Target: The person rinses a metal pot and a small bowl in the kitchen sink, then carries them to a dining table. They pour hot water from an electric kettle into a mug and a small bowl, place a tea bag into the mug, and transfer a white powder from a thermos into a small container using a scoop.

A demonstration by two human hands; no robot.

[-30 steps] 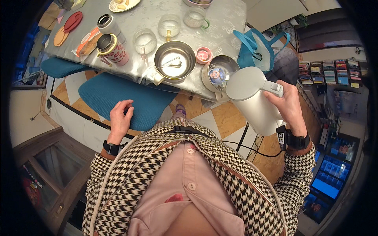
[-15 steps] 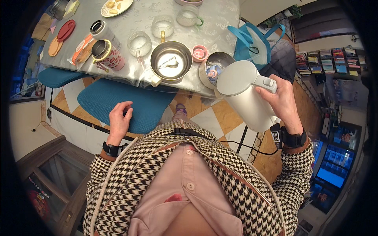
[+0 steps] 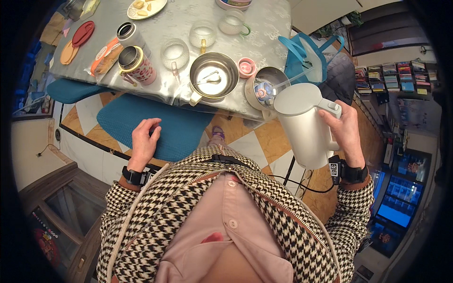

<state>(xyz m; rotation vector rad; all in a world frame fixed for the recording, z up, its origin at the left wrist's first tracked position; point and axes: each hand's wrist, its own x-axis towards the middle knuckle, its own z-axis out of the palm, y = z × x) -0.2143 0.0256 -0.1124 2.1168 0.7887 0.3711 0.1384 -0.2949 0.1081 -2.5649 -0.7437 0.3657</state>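
My right hand grips the handle of a white electric kettle with a grey lid. The kettle is tilted slightly, just off the table's right front edge. Close to its lid stands a metal pot with a blue-and-pink item inside; a translucent strip slants from the pot's rim. Left of that, a steel pot with a pale handle contains small metal utensils. A pink lid lies between them. My left hand holds nothing, fingers loosely bent, over a blue seat cushion.
On the table are several glass cups, a pink patterned flask, a grey flask, bagged bread and a plate. A blue tote bag stands right of the table. A black cable hangs near my right wrist.
The kettle has moved a little right and toward me, uncovering more of the metal pot and the translucent strip. My left hand stays over the cushion. The view has shifted slightly.
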